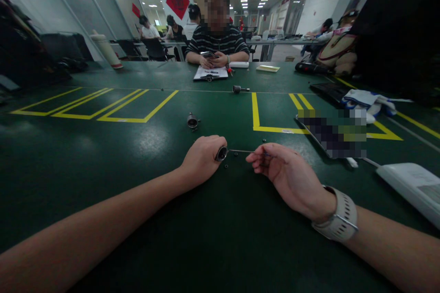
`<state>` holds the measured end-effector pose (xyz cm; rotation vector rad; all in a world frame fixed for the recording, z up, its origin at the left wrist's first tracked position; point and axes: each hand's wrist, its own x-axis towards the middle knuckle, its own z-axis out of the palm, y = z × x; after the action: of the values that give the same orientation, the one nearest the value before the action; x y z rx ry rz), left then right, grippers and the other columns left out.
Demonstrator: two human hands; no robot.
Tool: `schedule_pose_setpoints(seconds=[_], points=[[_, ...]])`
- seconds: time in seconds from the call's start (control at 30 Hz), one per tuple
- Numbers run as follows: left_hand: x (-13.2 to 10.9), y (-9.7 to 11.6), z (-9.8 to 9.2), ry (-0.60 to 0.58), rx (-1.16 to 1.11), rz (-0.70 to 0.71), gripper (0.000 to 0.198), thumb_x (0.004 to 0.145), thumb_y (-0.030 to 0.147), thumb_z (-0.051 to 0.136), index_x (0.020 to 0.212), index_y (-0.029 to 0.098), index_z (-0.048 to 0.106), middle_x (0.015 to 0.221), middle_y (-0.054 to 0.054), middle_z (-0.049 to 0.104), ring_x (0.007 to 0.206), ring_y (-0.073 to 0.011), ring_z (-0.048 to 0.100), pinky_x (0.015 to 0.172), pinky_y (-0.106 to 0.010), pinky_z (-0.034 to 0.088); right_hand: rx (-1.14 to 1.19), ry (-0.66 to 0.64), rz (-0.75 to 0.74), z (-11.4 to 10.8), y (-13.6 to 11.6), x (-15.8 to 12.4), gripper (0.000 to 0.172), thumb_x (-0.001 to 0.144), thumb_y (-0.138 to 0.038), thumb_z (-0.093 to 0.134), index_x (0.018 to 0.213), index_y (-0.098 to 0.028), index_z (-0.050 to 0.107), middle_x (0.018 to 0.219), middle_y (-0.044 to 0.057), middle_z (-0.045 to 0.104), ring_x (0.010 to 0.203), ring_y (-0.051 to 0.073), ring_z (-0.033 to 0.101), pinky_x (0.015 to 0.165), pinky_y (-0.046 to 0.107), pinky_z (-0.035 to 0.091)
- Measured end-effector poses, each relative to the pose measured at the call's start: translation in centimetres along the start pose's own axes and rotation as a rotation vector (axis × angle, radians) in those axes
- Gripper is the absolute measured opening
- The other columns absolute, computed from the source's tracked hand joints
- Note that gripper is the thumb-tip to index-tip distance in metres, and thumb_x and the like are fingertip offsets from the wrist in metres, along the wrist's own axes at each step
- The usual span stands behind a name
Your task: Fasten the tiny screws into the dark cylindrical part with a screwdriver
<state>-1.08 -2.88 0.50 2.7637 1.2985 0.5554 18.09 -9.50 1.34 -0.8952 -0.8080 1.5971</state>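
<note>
My left hand (202, 158) is closed round a small dark metal cylinder (221, 153) whose round end faces right. My right hand (280, 171) pinches the handle of a thin metal rod tool (240, 150), and the rod's tip reaches into the cylinder's end. Both hands rest on the green table (220, 238). A few tiny dark rings or screws (235, 153) lie on the mat between and beside the hands. A second small metal cylinder part (192, 121) lies just beyond my left hand.
Another metal part (238, 89) lies farther back. A person in a striped shirt (217, 41) sits opposite with a clipboard (210, 73). A blurred flat device (332, 132), white gloves (366, 99) and a white box (410, 187) lie at the right. Yellow tape lines (137, 107) mark the mat.
</note>
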Motion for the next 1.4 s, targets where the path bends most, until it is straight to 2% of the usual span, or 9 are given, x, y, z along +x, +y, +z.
schedule_pose_setpoints(seconds=[0.17,0.3,0.47,0.6,0.7,0.9,1.4], points=[[0.0,0.0,0.0,0.019,-0.039,-0.060,0.010,0.079,0.012,0.050,0.071,0.017,0.049,0.067,0.000,0.054,0.060,-0.0144,0.050,0.055,-0.026,0.033,-0.126,0.068,-0.074,0.2,0.1,-0.2,0.016,0.081,-0.027,0.058,0.071,-0.016,0.067,0.076,0.005,0.066,0.074,0.016,0.057,0.067,0.030,0.043],[-0.1,-0.2,0.1,0.030,-0.058,-0.063,0.008,0.079,0.013,0.050,0.072,0.017,0.050,0.068,0.000,0.055,0.061,-0.0145,0.050,0.055,-0.026,0.034,-0.218,0.073,-0.108,0.3,0.2,-0.4,0.015,0.082,-0.027,0.057,0.075,-0.018,0.067,0.080,0.004,0.066,0.075,0.016,0.058,0.069,0.032,0.044],[-0.1,0.1,-0.1,0.025,-0.008,-0.027,0.009,0.078,0.011,0.050,0.072,0.017,0.050,0.068,-0.001,0.055,0.063,-0.0152,0.050,0.058,-0.027,0.035,-0.278,-0.057,-0.185,0.4,0.3,-0.8,0.018,0.085,-0.028,0.054,0.078,-0.019,0.068,0.082,0.004,0.066,0.078,0.017,0.058,0.071,0.032,0.045],[-0.1,0.4,-0.3,0.000,0.048,-0.008,0.010,0.078,0.011,0.049,0.070,0.017,0.049,0.067,-0.001,0.055,0.062,-0.0159,0.050,0.059,-0.028,0.035,-0.375,-0.164,-0.146,0.6,0.5,-1.0,0.018,0.087,-0.030,0.052,0.085,-0.020,0.067,0.089,0.004,0.067,0.083,0.017,0.059,0.073,0.032,0.045],[-0.2,0.4,-0.3,0.001,0.080,0.005,0.011,0.078,0.011,0.048,0.070,0.017,0.048,0.068,-0.002,0.055,0.063,-0.0165,0.049,0.058,-0.029,0.034,-0.483,-0.193,-0.143,0.8,0.6,-1.2,0.020,0.088,-0.033,0.052,0.089,-0.021,0.067,0.094,0.004,0.067,0.088,0.018,0.059,0.076,0.033,0.046],[-0.2,0.4,-0.2,-0.009,0.113,0.024,0.011,0.077,0.008,0.046,0.072,0.017,0.049,0.069,-0.002,0.055,0.064,-0.0170,0.050,0.059,-0.029,0.034,-0.641,-0.133,-0.177,0.7,0.3,-1.4,0.022,0.088,-0.035,0.051,0.086,-0.020,0.067,0.089,0.004,0.067,0.086,0.019,0.060,0.077,0.037,0.045],[-0.3,0.4,-0.1,-0.024,0.129,0.026,0.011,0.077,0.007,0.046,0.074,0.017,0.050,0.071,-0.003,0.057,0.066,-0.0179,0.050,0.060,-0.030,0.035,-0.598,-0.042,-0.270,0.2,0.7,-1.4,0.020,0.088,-0.033,0.051,0.082,-0.022,0.067,0.084,0.002,0.066,0.082,0.019,0.060,0.076,0.037,0.045]])
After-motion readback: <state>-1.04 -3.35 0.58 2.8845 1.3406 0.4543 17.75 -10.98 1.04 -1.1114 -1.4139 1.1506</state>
